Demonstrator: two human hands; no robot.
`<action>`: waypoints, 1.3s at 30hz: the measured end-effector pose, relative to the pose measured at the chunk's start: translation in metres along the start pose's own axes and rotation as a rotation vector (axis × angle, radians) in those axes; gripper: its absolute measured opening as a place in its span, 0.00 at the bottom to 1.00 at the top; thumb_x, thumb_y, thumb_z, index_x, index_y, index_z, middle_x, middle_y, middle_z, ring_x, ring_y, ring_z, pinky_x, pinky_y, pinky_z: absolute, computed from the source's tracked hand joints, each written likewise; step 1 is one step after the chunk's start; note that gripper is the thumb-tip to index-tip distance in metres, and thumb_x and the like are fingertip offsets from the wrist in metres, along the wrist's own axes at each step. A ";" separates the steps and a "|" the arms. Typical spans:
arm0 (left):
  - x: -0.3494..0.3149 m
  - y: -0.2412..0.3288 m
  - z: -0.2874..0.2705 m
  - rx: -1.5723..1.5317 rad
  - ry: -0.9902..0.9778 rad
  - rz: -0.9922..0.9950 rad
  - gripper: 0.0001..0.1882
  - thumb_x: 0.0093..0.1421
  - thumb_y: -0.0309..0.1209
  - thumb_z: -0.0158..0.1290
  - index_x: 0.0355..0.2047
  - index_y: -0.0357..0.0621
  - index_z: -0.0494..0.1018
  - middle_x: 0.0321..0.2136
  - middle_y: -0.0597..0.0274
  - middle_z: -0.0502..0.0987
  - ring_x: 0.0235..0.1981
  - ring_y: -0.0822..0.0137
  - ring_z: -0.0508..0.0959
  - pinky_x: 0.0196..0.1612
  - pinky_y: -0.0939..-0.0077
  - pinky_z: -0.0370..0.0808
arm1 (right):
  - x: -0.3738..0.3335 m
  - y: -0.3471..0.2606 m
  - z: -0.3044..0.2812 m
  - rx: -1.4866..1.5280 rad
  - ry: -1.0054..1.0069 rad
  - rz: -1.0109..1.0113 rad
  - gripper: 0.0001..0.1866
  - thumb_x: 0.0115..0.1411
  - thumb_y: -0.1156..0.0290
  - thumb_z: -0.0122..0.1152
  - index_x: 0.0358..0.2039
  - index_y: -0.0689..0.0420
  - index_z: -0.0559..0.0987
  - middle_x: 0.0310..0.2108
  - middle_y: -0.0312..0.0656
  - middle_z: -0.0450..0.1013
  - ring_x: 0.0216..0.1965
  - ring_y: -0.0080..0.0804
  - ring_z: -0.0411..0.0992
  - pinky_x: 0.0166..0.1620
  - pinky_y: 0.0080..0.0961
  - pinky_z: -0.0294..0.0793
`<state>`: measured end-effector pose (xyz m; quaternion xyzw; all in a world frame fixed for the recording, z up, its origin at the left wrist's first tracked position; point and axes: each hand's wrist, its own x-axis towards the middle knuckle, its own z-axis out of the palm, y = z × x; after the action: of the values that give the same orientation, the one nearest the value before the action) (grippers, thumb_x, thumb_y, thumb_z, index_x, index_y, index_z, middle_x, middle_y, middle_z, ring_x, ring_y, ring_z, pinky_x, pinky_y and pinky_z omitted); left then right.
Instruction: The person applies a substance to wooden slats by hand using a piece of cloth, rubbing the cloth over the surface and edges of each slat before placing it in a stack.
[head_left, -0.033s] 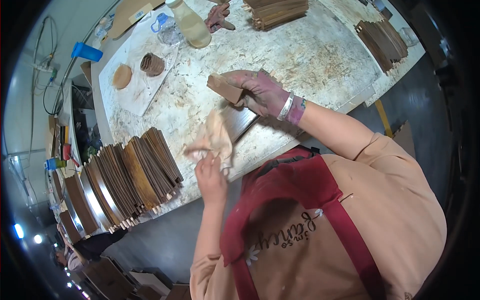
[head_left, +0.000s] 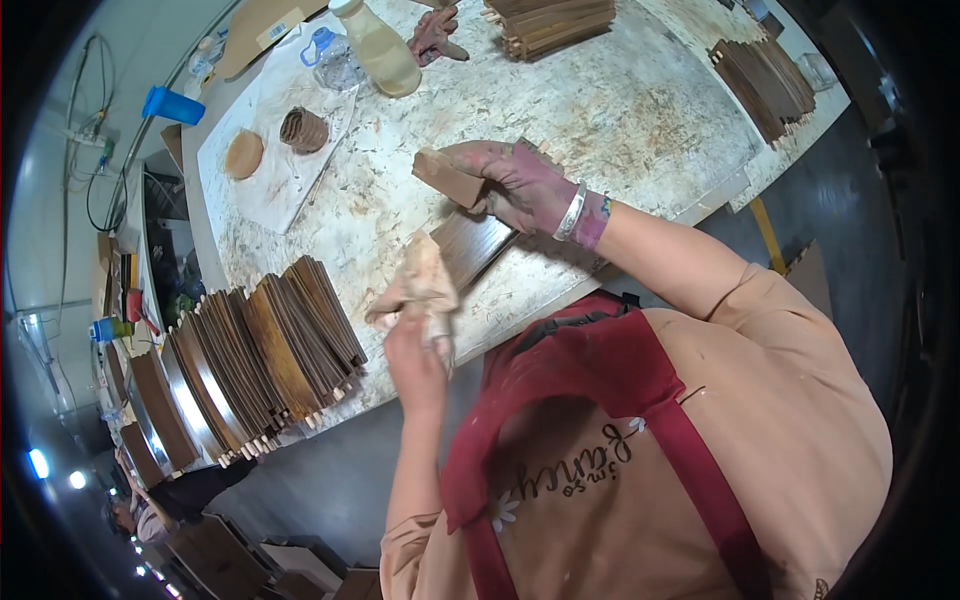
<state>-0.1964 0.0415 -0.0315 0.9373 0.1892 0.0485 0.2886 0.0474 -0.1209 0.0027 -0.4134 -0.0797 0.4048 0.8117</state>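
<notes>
My left hand (head_left: pixel 413 352), bare, is closed around a crumpled beige cloth (head_left: pixel 418 278) beside a dark wooden slat (head_left: pixel 474 243) that lies on the work table (head_left: pixel 640 135). My right hand (head_left: pixel 530 188) wears a stained purple glove and grips a brown block (head_left: pixel 449 178); its exact kind is unclear. That hand is over the slat's far end and partly hides it. The cloth overlaps the slat's near left end. Light shines off the slat's dark surface.
Many dark slats (head_left: pixel 262 345) with pale pegs stand in a row at the left table edge. More slat stacks (head_left: pixel 555 22) lie at the back and far right (head_left: pixel 762 90). A bottle of cloudy liquid (head_left: pixel 378 50), a clear jug (head_left: pixel 335 65) and a crumpled glove (head_left: pixel 437 38) are at the back.
My left hand has shifted slightly left and down with the cloth, whose folds have changed, so more of the slat shows. My right hand stays almost in place.
</notes>
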 end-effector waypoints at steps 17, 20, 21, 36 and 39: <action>0.198 0.153 -0.013 0.344 -0.639 1.273 0.31 0.51 0.39 0.63 0.57 0.63 0.71 0.64 0.57 0.62 0.62 0.48 0.63 0.58 0.44 0.64 | -0.025 0.043 0.051 -0.993 -0.616 -0.277 0.22 0.63 0.54 0.59 0.51 0.56 0.76 0.47 0.47 0.76 0.49 0.46 0.73 0.53 0.37 0.70; 0.216 0.161 0.007 0.343 -0.645 1.349 0.31 0.52 0.46 0.60 0.58 0.65 0.69 0.63 0.57 0.60 0.62 0.49 0.62 0.58 0.43 0.64 | -0.025 0.041 0.052 -0.960 -0.558 -0.312 0.21 0.61 0.57 0.60 0.51 0.54 0.76 0.47 0.47 0.75 0.49 0.47 0.73 0.52 0.38 0.71; 0.222 0.162 0.015 0.320 -0.651 1.360 0.32 0.53 0.48 0.59 0.59 0.65 0.68 0.63 0.57 0.60 0.62 0.49 0.62 0.58 0.43 0.64 | -0.026 0.041 0.053 -0.952 -0.562 -0.311 0.21 0.60 0.58 0.60 0.51 0.55 0.76 0.47 0.47 0.75 0.49 0.48 0.73 0.52 0.38 0.71; 0.213 0.177 0.040 0.315 -0.368 1.376 0.25 0.56 0.48 0.58 0.50 0.50 0.73 0.49 0.56 0.70 0.46 0.51 0.73 0.47 0.59 0.72 | -0.023 0.042 0.051 -0.805 -0.464 -0.379 0.25 0.58 0.54 0.63 0.47 0.63 0.77 0.43 0.53 0.76 0.46 0.48 0.74 0.50 0.36 0.72; 0.222 0.190 0.054 0.338 -0.495 1.124 0.22 0.59 0.48 0.54 0.47 0.47 0.73 0.43 0.53 0.74 0.43 0.49 0.75 0.46 0.58 0.73 | -0.033 0.027 0.053 -0.891 -0.459 -0.333 0.25 0.58 0.55 0.63 0.46 0.64 0.77 0.43 0.54 0.75 0.46 0.49 0.74 0.49 0.36 0.72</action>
<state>0.0811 -0.0468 0.0263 0.9096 -0.3989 -0.0558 0.1021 -0.0147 -0.1039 0.0235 -0.6006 -0.4845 0.2773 0.5723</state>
